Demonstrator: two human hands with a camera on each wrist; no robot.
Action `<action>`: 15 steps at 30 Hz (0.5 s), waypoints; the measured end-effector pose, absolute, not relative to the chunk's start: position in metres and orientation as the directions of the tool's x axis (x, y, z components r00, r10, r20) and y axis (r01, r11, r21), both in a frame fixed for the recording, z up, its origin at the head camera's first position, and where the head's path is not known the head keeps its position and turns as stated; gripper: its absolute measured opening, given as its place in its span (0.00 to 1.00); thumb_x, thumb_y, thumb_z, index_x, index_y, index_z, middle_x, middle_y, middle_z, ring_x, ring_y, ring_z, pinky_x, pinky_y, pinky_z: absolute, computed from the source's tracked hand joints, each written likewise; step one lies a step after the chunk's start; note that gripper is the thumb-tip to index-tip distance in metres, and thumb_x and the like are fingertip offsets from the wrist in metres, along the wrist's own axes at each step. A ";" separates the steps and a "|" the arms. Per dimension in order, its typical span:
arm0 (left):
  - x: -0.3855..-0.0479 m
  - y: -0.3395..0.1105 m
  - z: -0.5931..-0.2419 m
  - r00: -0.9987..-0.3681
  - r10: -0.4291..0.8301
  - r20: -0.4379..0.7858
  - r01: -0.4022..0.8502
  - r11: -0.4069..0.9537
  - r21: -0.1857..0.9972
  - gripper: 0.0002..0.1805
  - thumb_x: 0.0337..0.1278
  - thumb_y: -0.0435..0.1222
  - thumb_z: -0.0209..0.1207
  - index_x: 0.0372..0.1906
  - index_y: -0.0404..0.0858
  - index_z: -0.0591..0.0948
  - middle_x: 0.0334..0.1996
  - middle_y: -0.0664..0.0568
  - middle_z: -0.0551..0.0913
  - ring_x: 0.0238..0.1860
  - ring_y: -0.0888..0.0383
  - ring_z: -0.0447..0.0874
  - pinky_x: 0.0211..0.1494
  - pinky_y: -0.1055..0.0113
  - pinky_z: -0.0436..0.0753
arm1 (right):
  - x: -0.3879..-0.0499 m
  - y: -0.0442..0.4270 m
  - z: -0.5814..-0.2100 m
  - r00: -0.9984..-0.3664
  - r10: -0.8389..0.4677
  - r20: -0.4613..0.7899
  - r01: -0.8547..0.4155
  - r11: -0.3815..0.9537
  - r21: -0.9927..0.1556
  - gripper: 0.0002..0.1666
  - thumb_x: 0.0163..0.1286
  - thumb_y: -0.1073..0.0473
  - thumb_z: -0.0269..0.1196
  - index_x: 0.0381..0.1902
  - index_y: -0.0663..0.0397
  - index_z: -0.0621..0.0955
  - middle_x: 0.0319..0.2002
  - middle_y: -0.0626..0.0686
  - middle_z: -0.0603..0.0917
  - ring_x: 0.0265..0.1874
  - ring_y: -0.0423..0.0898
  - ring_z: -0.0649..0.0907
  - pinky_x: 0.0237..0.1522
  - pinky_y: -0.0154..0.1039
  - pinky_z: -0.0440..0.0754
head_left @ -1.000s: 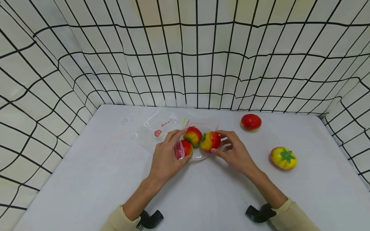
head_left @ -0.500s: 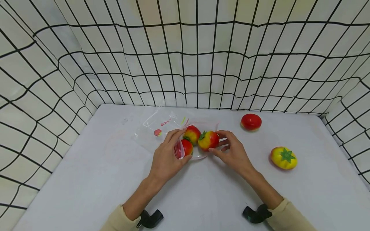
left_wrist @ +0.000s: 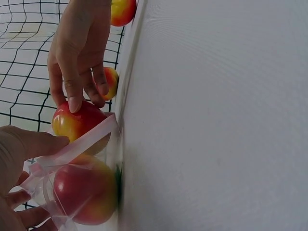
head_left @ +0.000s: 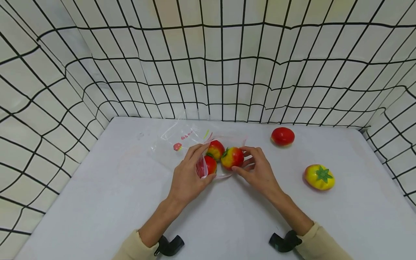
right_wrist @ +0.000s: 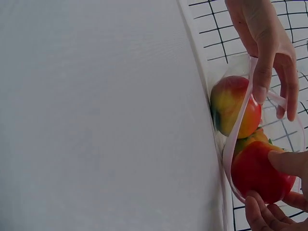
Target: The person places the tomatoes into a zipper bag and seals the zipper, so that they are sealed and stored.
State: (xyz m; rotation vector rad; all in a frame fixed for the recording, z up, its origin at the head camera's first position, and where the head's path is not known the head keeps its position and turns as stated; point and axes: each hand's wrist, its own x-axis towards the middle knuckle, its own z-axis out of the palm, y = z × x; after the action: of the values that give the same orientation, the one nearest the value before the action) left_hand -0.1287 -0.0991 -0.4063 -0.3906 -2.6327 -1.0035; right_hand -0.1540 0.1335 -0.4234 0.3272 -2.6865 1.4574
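White table [head_left: 110,216], its far edge and its sides fringed by a black grid net [head_left: 222,65] before pale panels. Bag [head_left: 182,144], one, clear plastic with pink edging, printed in red and yellow-green: lay at the middle of the table toward the far edge, its printed part spread to the far left of the hands and its mouth turned to the right. Left hand [head_left: 188,177], one: grasped the bag's edge at the mouth, thumb on the near side and fingers on the far side. Fruits inside the bag, two, glossy red and yellow: a far fruit [head_left: 216,150] and a near fruit [head_left: 210,165], set close together just right of the left hand's fingers. Right hand [head_left: 259,169], one: grasped a held fruit [head_left: 234,157], red and yellow with a green leafy top facing left, between thumb and fingertips; this piece was at the bag's mouth, just right of the other two. Loose fruits, two, to the right and well apart from the bag: a red oval fruit [head_left: 283,136] near the far edge, and a yellow fruit [head_left: 319,177] with a green star-shaped top, nearer and farther right. Sleeves [head_left: 131,249], cream, a pair; black wrist devices [head_left: 171,246], two, one at each cuff.
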 end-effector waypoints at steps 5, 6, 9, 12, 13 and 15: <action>-0.129 -0.099 -0.406 -0.908 0.155 0.389 0.376 0.710 0.595 0.51 0.40 0.37 0.83 0.75 0.47 0.72 0.70 0.50 0.74 0.69 0.50 0.79 0.61 0.51 0.87 | -0.151 0.129 -0.422 -0.978 -0.154 0.141 -0.202 0.528 -0.825 0.41 0.62 0.60 0.77 0.70 0.51 0.73 0.58 0.57 0.77 0.43 0.49 0.88 0.51 0.43 0.91; -0.129 -0.099 -0.406 -0.908 0.156 0.389 0.377 0.709 0.595 0.51 0.40 0.38 0.83 0.75 0.46 0.72 0.71 0.50 0.74 0.70 0.50 0.78 0.61 0.51 0.87 | -0.151 0.128 -0.421 -0.977 -0.157 0.143 -0.205 0.522 -0.828 0.40 0.62 0.61 0.77 0.70 0.51 0.73 0.58 0.57 0.77 0.43 0.49 0.89 0.50 0.42 0.91; -0.129 -0.099 -0.406 -0.911 0.158 0.382 0.374 0.708 0.599 0.50 0.42 0.38 0.82 0.75 0.46 0.72 0.71 0.50 0.73 0.70 0.49 0.78 0.60 0.52 0.87 | -0.149 0.126 -0.422 -0.972 -0.177 0.154 -0.223 0.496 -0.839 0.40 0.63 0.63 0.76 0.70 0.52 0.73 0.59 0.58 0.78 0.41 0.48 0.89 0.49 0.40 0.91; -0.129 -0.099 -0.406 -0.912 0.160 0.376 0.373 0.706 0.603 0.50 0.43 0.38 0.82 0.76 0.47 0.71 0.72 0.50 0.72 0.71 0.49 0.77 0.60 0.52 0.87 | -0.148 0.124 -0.423 -0.968 -0.202 0.149 -0.228 0.462 -0.857 0.39 0.64 0.64 0.75 0.71 0.52 0.73 0.59 0.59 0.77 0.42 0.48 0.90 0.49 0.38 0.91; -0.129 -0.099 -0.406 -0.912 0.162 0.376 0.373 0.705 0.603 0.50 0.43 0.38 0.82 0.76 0.47 0.71 0.72 0.50 0.72 0.72 0.49 0.77 0.60 0.52 0.87 | -0.147 0.124 -0.424 -0.967 -0.210 0.143 -0.225 0.449 -0.865 0.39 0.64 0.65 0.74 0.71 0.53 0.72 0.59 0.59 0.77 0.43 0.49 0.90 0.50 0.38 0.90; -0.129 -0.099 -0.406 -0.910 0.164 0.381 0.379 0.703 0.602 0.51 0.43 0.38 0.82 0.76 0.48 0.70 0.73 0.50 0.72 0.72 0.48 0.77 0.60 0.52 0.87 | -0.146 0.123 -0.424 -0.967 -0.219 0.128 -0.212 0.424 -0.881 0.39 0.65 0.65 0.73 0.71 0.52 0.72 0.60 0.59 0.76 0.44 0.49 0.90 0.51 0.38 0.90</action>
State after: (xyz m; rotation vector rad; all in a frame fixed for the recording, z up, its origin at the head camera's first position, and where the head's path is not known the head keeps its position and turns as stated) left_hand -0.1288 -0.0994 -0.4059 -0.4278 -2.6137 -1.0202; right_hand -0.1462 0.1234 -0.4242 0.4019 -2.6560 1.6413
